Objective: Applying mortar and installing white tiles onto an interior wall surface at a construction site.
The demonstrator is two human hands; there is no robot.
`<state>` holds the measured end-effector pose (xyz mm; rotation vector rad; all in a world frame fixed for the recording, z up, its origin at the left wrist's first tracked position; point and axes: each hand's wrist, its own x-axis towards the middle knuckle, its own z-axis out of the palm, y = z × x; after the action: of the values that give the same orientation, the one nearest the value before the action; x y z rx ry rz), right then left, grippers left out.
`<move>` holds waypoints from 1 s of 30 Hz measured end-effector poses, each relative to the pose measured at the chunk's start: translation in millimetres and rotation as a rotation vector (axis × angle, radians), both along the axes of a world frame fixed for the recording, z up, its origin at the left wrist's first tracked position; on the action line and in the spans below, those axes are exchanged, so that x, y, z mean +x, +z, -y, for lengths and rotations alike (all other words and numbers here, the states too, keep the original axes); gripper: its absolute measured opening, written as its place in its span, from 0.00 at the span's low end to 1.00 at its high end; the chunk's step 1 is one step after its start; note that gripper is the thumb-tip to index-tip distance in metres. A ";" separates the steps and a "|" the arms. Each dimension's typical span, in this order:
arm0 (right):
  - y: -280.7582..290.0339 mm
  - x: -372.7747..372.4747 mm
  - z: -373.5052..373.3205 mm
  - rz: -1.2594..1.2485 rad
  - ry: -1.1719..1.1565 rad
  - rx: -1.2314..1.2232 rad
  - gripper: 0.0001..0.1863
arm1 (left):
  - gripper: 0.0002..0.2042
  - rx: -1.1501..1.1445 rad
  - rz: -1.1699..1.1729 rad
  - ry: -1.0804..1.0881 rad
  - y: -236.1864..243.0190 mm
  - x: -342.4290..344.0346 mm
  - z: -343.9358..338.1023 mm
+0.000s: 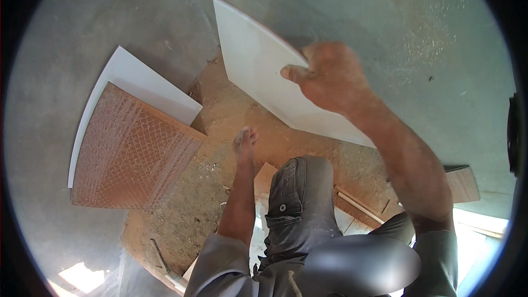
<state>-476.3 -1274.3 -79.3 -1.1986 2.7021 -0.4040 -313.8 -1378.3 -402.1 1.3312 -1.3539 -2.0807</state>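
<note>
My right hand (330, 74) is closed on the upper edge of a large white tile (258, 58), thumb on its pale face and fingers behind. The tile is tilted up, its lower edge over the dusty ground. My left hand (245, 140), a little blurred, is apart from the tile above reddish dirt; its fingers look loosely bent and apart, and I see nothing in them. To the left lies a brown tile (137, 154) with its ridged grid back showing. Beneath it, another white tile (146, 80) sticks out.
Reddish dust and rubble (192, 198) cover the ground around my knees. A thin bent rod (159, 256) lies at lower left. Strips (360, 207) lie right of my knee, and a brown flat piece (463, 184) farther right. Grey floor (396, 16) surrounds the dirt.
</note>
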 end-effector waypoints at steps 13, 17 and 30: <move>-4.1 -6.5 110.3 0.030 0.112 0.096 0.13 | 0.23 -0.882 -0.262 0.003 214.7 -67.3 18.6; -11.7 -19.7 125.1 -0.024 0.143 0.028 0.12 | 0.22 -1.133 -0.284 -0.032 240.7 -81.6 39.6; -58.1 -31.2 21.3 -0.509 -0.108 -0.281 0.30 | 0.28 -1.788 -0.134 -0.529 254.4 -163.9 65.2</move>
<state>-507.5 -1295.6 -137.4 -1.3885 3.2397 -0.5781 -477.7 -1443.5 -147.7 0.0068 -2.4741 -0.3472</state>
